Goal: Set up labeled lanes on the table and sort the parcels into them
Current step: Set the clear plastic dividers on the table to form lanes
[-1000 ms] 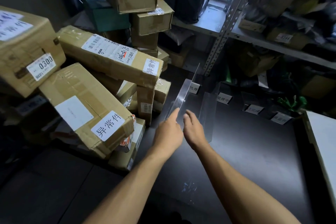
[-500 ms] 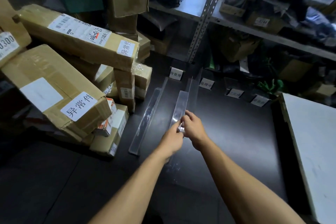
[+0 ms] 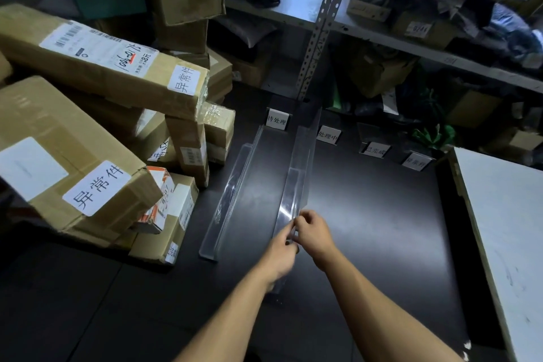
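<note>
Head view, near to far. Both forearms reach in from the bottom edge over the dark tabletop (image 3: 367, 244). The left hand (image 3: 279, 256) and right hand (image 3: 316, 233) meet at the near end of a clear divider (image 3: 296, 179); the grip of each is closed on that end, fingers curled and pinching it from opposite sides, apparently to steady a thin, slippery strip and line it up before it is left to stand. The divider runs away from the hands toward the back of the tabletop, its far end passing between the first label (image 3: 276, 119) and second label (image 3: 328, 135), which suggests it is meant as the wall between those two lanes. Just left of it, apart and roughly parallel, a second divider (image 3: 232, 197) lies on the tabletop, marking the outer side of the first lane. Parcels (image 3: 97, 138) are piled left of that, several leaning on one another, none yet inside a lane; judged from this, sorting has not begun. Further back and right, a third label (image 3: 374, 150) and fourth label (image 3: 415, 161) stand in a row with no dividers between them, so more lane walls are likely due. A white board (image 3: 505, 229) lies at the right edge. Shelving (image 3: 320, 20) with more boxes stands behind.
</note>
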### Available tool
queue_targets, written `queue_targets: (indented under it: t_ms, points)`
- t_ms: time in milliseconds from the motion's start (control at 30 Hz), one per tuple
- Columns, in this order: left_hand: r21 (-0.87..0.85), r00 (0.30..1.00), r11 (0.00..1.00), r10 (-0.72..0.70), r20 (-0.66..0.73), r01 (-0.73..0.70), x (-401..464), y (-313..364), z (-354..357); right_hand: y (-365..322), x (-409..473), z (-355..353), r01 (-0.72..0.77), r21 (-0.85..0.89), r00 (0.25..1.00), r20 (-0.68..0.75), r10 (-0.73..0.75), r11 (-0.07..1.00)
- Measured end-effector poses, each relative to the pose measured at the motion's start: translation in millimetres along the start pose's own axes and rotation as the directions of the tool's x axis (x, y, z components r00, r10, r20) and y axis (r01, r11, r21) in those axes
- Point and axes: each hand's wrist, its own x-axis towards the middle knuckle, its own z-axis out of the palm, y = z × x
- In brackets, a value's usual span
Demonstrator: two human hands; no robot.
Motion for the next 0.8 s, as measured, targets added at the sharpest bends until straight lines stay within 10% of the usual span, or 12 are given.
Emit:
queue_targets:
  t_ms: [800]
  points:
    - [0.079,1.0,0.997,-0.007,-0.015,0.008,19,-22,6,3,10,2,-0.093,-0.106,0.995,-0.028,0.091,0.99]
